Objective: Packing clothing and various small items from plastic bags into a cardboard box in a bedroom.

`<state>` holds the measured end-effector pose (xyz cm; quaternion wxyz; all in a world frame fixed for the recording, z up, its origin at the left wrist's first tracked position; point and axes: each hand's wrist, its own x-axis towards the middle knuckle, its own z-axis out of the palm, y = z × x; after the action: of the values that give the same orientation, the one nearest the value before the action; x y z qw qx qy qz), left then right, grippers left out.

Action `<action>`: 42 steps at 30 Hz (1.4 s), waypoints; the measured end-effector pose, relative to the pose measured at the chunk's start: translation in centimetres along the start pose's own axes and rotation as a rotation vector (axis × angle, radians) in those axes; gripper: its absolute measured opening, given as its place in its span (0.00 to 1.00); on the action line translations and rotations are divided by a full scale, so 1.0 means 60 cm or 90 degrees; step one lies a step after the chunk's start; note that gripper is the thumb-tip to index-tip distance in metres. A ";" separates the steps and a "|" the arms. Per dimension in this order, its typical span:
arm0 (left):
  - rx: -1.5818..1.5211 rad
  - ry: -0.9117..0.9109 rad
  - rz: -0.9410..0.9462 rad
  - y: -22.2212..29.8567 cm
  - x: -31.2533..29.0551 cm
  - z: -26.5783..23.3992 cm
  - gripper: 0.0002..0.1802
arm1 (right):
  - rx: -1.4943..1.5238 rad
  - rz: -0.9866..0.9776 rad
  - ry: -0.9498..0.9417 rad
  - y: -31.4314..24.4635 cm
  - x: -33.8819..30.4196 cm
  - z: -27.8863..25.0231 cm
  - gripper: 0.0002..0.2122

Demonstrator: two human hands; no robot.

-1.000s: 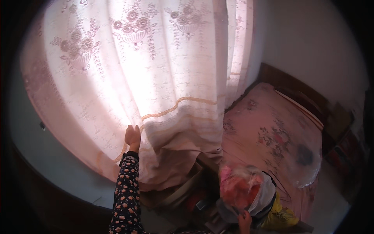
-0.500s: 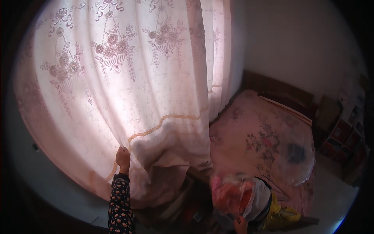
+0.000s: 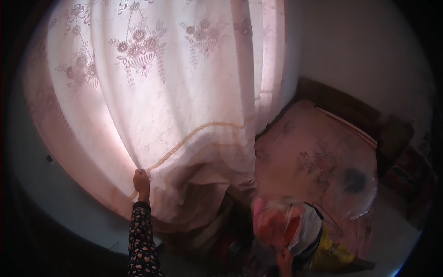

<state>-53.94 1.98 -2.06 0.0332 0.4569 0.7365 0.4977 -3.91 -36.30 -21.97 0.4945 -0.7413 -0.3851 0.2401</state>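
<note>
A pale pink curtain [image 3: 180,101] with embroidered flower baskets hangs lit from behind across the left and middle. My left hand [image 3: 142,181], in a dark floral sleeve, is closed on a gathered fold of it near the tan trim band, pulling the cloth taut. At the lower edge, my right hand [image 3: 284,259] is closed on a clear plastic bag [image 3: 274,226] with red and pink contents. Part of that hand is cut off by the picture's edge. Beside the bag lie a white cloth [image 3: 307,231] and a yellow bag [image 3: 334,249].
A bed [image 3: 290,143] with a pink flowered cover stands at the right, its dark wooden headboard [image 3: 337,101] by the wall. Clear plastic with something dark [image 3: 354,181] rests on the bed. A wire hanger [image 3: 330,219] lies near the yellow bag. Dark clutter sits below the curtain.
My left hand keeps its hold on the curtain, whose lower folds have shifted and lifted slightly. The view has turned a little, moving the bed right and up. My right hand stays at the plastic bag.
</note>
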 end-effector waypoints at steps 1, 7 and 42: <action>-0.062 0.020 0.014 -0.013 0.001 -0.019 0.17 | -0.036 -0.005 -0.002 0.008 0.010 0.005 0.12; -0.081 0.059 -0.102 0.001 0.004 -0.074 0.16 | -0.012 0.037 -0.068 -0.008 0.062 -0.017 0.13; -0.060 -0.128 -0.127 -0.101 -0.121 0.000 0.14 | 0.079 0.175 -0.200 -0.083 0.187 -0.034 0.11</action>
<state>-53.59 -3.64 -9.62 0.1775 0.4270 0.7468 0.4779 2.52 -27.25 -16.30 0.4359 -0.7085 -0.3370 0.4411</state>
